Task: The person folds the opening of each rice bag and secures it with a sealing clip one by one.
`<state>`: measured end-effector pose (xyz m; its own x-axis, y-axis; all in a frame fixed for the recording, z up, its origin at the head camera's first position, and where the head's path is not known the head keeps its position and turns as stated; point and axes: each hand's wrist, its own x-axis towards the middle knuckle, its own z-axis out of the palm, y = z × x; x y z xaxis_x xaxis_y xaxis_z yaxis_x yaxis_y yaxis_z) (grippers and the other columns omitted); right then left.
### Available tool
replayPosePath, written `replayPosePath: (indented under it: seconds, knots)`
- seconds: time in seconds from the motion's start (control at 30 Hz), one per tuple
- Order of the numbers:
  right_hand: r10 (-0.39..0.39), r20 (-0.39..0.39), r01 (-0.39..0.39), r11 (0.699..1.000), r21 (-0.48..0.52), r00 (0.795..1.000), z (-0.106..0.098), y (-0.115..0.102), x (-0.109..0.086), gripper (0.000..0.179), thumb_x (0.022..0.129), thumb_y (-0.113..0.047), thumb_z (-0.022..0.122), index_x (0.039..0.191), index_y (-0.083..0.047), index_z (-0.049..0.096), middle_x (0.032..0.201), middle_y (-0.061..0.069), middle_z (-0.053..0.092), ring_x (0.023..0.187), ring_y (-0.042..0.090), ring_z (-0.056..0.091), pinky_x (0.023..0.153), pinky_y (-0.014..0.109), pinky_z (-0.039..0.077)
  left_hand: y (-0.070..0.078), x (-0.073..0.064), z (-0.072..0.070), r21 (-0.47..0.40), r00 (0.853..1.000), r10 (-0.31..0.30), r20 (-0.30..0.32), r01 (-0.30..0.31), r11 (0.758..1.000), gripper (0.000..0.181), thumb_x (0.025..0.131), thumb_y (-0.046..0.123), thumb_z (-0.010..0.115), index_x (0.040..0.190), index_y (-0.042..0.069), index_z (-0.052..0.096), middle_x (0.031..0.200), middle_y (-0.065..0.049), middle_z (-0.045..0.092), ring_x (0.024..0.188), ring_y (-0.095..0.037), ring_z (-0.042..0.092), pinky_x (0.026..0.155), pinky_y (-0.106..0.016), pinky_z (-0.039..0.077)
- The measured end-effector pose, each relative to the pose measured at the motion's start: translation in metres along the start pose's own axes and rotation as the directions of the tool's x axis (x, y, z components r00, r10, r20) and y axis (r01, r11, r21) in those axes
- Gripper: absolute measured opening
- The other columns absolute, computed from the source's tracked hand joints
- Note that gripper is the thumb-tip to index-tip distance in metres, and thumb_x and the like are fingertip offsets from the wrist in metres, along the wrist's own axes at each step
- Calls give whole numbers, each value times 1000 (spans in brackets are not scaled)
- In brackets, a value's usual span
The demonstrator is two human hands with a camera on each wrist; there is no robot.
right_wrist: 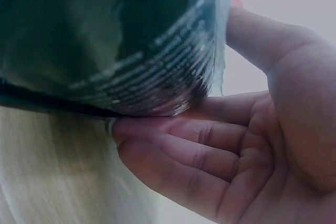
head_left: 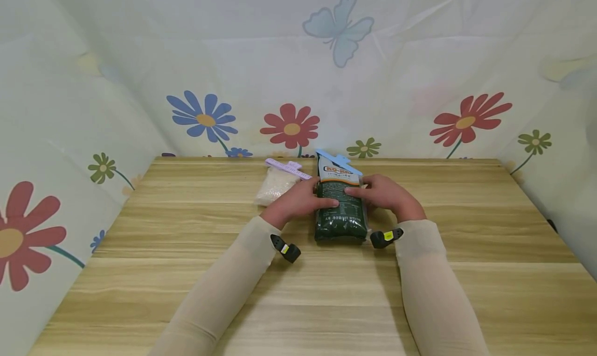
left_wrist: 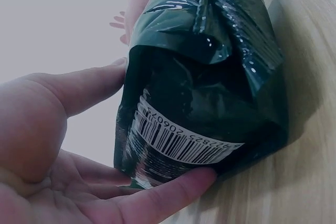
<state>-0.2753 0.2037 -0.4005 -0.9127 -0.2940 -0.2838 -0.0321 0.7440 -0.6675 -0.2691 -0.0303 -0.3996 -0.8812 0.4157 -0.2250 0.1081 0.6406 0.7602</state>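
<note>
Both hands hold a dark green printed bag [head_left: 340, 205], whose top end carries a light blue sealing clip [head_left: 344, 163]. On its left side my left hand [head_left: 298, 198] grips it, thumb across the printed face. My right hand [head_left: 388, 193] grips the opposite side, its thumb also on the face. In the left wrist view, fingers [left_wrist: 173, 192] reach under the bag's lower edge near a barcode label [left_wrist: 189, 142]. Seen from the right wrist, several fingers [right_wrist: 178, 153] curl beneath the bag. Whether the bag touches the table is hard to tell.
Just left of the green bag, a small clear bag of whitish grains [head_left: 275, 187] lies on the wooden table [head_left: 298, 304], closed by a lilac sealing clip [head_left: 286, 167]. A flower-printed cloth [head_left: 396, 86] hangs along the table's back and sides.
</note>
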Motion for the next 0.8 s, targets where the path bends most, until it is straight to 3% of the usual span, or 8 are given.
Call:
replayPosePath:
  seconds: [0.5, 0.8]
  knots:
    - [2, 27, -3, 1000, 30, 1000, -2, 1, 0, 61, 90, -58, 58, 120, -5, 59, 104, 12, 67, 82, 20, 67, 74, 36, 58, 0, 0, -1, -9, 1000, -3, 13, 3, 1000, 79, 82, 49, 73, 144, 12, 41, 128, -7, 59, 116, -22, 55, 104, -42, 45]
    - [-7, 63, 4, 999, 47, 998, -6, 0, -4, 55, 92, -52, 58, 123, -7, 59, 105, 12, 67, 84, 22, 67, 76, 37, 58, 0, -2, -3, -32, 999, 4, 41, -2, 999, 75, 83, 47, 73, 143, 14, 43, 124, -5, 61, 107, -19, 59, 89, -35, 53]
